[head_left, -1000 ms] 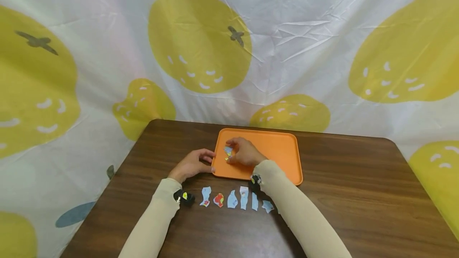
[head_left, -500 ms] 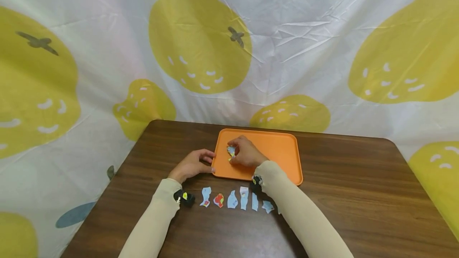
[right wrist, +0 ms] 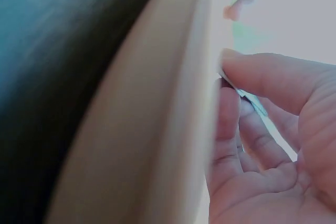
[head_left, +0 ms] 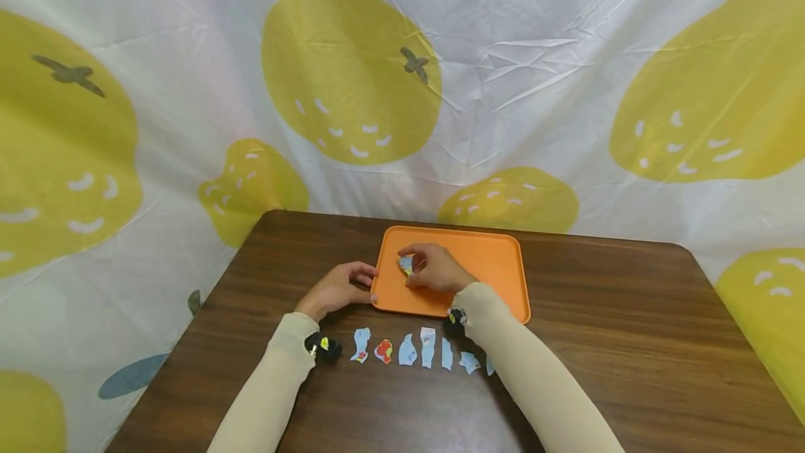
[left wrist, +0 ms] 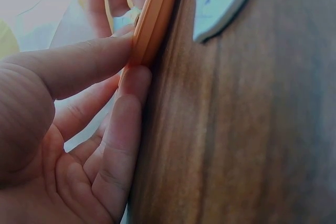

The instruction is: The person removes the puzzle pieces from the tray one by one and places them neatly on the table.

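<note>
An orange tray lies toward the far side of the table. My left hand grips its near left corner; the left wrist view has the thumb on the tray's rim and the fingers against the outer side. Over the left part of the tray, my right hand pinches a flat, irregular puzzle piece, light blue with some yellow. The right wrist view shows this piece edge-on between thumb and fingers, partly hidden by them.
In front of the tray, several irregular pieces stand in a row, mostly light blue, such as a red one and a star-like one. The right sleeve partly covers the row's right end. A fruit-print curtain hangs behind the table.
My right hand has shifted slightly to the right with the puzzle piece, whose angle has altered a little. The left hand and the tray stay in place.
</note>
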`<control>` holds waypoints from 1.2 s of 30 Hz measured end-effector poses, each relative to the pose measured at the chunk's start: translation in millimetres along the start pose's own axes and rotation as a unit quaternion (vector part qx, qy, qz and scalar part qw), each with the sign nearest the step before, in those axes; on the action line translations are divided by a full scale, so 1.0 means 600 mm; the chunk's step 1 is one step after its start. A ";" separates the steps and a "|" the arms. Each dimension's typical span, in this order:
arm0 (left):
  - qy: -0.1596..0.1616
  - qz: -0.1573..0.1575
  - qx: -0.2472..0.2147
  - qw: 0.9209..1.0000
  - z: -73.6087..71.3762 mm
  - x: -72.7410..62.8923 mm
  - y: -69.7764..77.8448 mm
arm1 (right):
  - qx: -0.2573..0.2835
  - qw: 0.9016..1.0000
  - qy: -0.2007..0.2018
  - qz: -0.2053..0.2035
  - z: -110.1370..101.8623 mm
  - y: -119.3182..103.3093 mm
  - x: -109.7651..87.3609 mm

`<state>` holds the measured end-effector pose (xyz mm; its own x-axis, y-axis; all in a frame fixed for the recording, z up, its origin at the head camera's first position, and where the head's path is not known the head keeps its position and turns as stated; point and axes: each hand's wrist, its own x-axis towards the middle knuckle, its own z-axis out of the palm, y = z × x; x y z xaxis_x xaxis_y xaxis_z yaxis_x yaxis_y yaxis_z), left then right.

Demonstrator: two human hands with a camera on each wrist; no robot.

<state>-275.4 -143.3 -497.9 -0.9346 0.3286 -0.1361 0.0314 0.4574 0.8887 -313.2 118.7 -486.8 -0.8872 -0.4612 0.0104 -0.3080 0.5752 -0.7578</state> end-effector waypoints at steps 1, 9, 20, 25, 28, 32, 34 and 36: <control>-0.001 0.001 0.000 1.000 0.000 0.001 0.000 | 0.001 1.000 0.000 -0.001 -0.001 0.000 -0.001; -0.005 0.001 -0.001 1.000 0.000 0.002 -0.003 | 0.068 0.998 -0.005 0.003 -0.005 -0.006 -0.009; 0.000 -0.009 0.014 1.000 0.000 0.003 -0.001 | 0.099 0.995 0.013 -0.014 -0.011 -0.014 -0.032; -0.001 -0.007 0.008 1.000 0.000 0.003 0.001 | 0.114 0.993 0.020 -0.011 -0.018 -0.022 -0.047; 0.001 -0.008 0.007 1.000 0.000 0.002 0.000 | 0.112 0.993 0.022 -0.009 -0.022 -0.027 -0.056; 0.001 -0.004 0.003 1.000 -0.001 0.001 0.000 | 0.109 0.994 0.029 -0.013 -0.027 -0.033 -0.067; -0.001 0.002 0.002 1.000 -0.001 0.001 -0.001 | 0.111 0.993 0.030 -0.020 -0.029 -0.035 -0.074; -0.003 0.007 0.002 1.000 -0.001 0.001 -0.002 | 0.110 0.993 0.032 -0.029 -0.031 -0.037 -0.081</control>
<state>-276.2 -144.3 -498.5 -0.9320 0.3395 -0.1270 0.0452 0.4564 0.8886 -269.5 141.0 -458.3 -0.8922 -0.4418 0.0940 -0.2829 0.3843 -0.8788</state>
